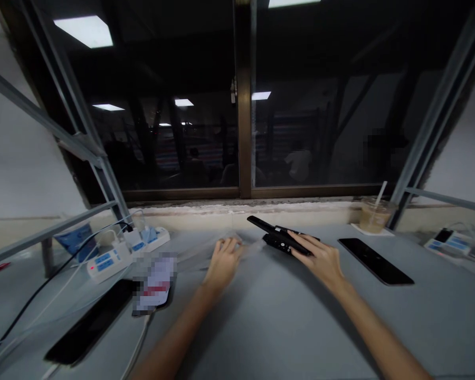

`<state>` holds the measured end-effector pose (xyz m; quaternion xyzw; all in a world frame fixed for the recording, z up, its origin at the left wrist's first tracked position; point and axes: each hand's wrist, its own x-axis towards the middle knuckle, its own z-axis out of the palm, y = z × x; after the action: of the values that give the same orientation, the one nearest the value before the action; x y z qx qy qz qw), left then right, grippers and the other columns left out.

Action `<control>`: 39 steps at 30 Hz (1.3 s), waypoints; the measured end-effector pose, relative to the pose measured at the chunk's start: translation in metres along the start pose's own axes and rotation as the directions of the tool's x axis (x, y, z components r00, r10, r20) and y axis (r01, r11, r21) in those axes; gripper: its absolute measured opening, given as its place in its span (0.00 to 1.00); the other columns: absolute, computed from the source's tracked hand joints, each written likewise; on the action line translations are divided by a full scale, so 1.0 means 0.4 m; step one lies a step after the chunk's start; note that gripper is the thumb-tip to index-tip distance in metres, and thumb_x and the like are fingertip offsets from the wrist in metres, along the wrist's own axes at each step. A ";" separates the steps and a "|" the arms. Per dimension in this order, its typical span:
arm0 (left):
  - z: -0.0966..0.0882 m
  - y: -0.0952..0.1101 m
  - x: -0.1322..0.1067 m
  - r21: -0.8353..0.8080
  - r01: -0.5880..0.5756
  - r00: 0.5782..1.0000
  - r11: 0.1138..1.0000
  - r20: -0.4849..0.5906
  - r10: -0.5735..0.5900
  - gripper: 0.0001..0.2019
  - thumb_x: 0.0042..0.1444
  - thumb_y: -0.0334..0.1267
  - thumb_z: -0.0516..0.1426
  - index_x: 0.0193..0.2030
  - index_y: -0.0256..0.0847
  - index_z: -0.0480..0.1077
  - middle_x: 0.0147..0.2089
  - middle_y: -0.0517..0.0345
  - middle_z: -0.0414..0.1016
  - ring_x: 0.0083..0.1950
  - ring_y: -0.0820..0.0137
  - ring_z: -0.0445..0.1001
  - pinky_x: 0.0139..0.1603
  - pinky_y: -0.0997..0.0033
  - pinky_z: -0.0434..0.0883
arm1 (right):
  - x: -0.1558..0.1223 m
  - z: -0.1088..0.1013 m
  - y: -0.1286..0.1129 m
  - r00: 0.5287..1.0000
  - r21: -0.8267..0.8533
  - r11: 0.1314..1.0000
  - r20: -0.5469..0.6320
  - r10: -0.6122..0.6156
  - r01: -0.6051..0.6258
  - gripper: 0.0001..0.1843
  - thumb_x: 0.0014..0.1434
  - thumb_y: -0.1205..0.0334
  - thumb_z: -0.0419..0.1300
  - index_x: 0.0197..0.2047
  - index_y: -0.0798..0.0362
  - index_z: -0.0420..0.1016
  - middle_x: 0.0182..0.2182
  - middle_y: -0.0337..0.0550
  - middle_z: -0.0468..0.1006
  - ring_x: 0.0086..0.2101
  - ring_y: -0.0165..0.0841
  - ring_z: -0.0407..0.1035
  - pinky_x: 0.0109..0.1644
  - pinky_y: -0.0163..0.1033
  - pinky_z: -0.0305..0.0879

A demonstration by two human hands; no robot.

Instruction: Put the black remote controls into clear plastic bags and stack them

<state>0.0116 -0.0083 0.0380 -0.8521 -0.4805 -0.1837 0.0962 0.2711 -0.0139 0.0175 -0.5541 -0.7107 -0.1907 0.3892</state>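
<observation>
My right hand is closed round a long black device that sticks out to the upper left, its far end raised above the grey table. My left hand lies on the table just left of it, fingers curled on a sheet of clear plastic film. The plastic is thin and hard to make out. Both forearms reach in from the bottom edge.
A dark phone lies right of my right hand; an iced drink with a straw stands by the window sill. On the left are white power strips with cables, a blurred card, a black phone. Another power strip sits far right.
</observation>
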 end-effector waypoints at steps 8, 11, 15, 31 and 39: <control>-0.025 -0.034 -0.025 -0.043 0.089 0.885 0.995 -0.455 -0.099 0.23 0.49 0.23 0.43 0.48 0.46 0.68 0.48 0.57 0.71 0.51 0.68 0.66 0.54 0.65 0.54 | -0.001 -0.006 -0.006 0.999 0.077 0.997 -0.035 0.031 -0.028 0.20 0.58 0.56 0.50 0.54 0.42 0.68 0.39 0.39 0.78 0.35 0.31 0.73 0.37 0.32 0.66; -0.018 -0.045 -0.033 -0.015 0.099 0.812 0.995 -0.577 -0.090 0.20 0.52 0.24 0.43 0.40 0.46 0.71 0.48 0.57 0.72 0.53 0.67 0.66 0.53 0.64 0.54 | -0.003 -0.008 -0.005 0.998 0.105 0.994 -0.062 0.011 -0.005 0.19 0.58 0.56 0.50 0.53 0.43 0.69 0.40 0.39 0.78 0.37 0.31 0.73 0.40 0.33 0.66; 0.000 -0.059 -0.044 0.003 0.117 0.809 0.993 -0.580 -0.094 0.17 0.57 0.30 0.44 0.35 0.49 0.73 0.44 0.56 0.73 0.48 0.67 0.69 0.50 0.63 0.56 | -0.006 -0.002 -0.015 0.997 0.078 0.997 -0.081 0.007 0.000 0.19 0.57 0.56 0.52 0.52 0.44 0.70 0.37 0.39 0.79 0.34 0.31 0.73 0.39 0.33 0.67; 0.080 -0.043 -0.011 -0.096 -0.120 0.970 0.988 0.199 0.137 0.11 0.55 0.33 0.51 0.45 0.45 0.66 0.44 0.57 0.70 0.47 0.68 0.68 0.47 0.71 0.63 | -0.013 0.020 -0.001 0.992 0.116 0.988 0.068 -0.109 0.101 0.24 0.55 0.68 0.49 0.53 0.40 0.68 0.54 0.34 0.66 0.49 0.34 0.67 0.43 0.38 0.71; 0.042 -0.037 -0.004 -0.027 -0.114 0.989 0.993 0.091 0.116 0.15 0.51 0.25 0.52 0.43 0.44 0.69 0.52 0.57 0.67 0.51 0.67 0.65 0.53 0.64 0.58 | -0.009 0.022 -0.007 0.968 0.168 0.955 0.019 -0.252 0.246 0.32 0.48 0.80 0.45 0.48 0.40 0.72 0.53 0.32 0.69 0.50 0.32 0.65 0.46 0.41 0.69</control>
<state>0.0018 0.0040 0.0217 -0.8869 -0.4326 -0.1434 0.0749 0.2660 -0.0108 0.0098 -0.4300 -0.7957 -0.1679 0.3921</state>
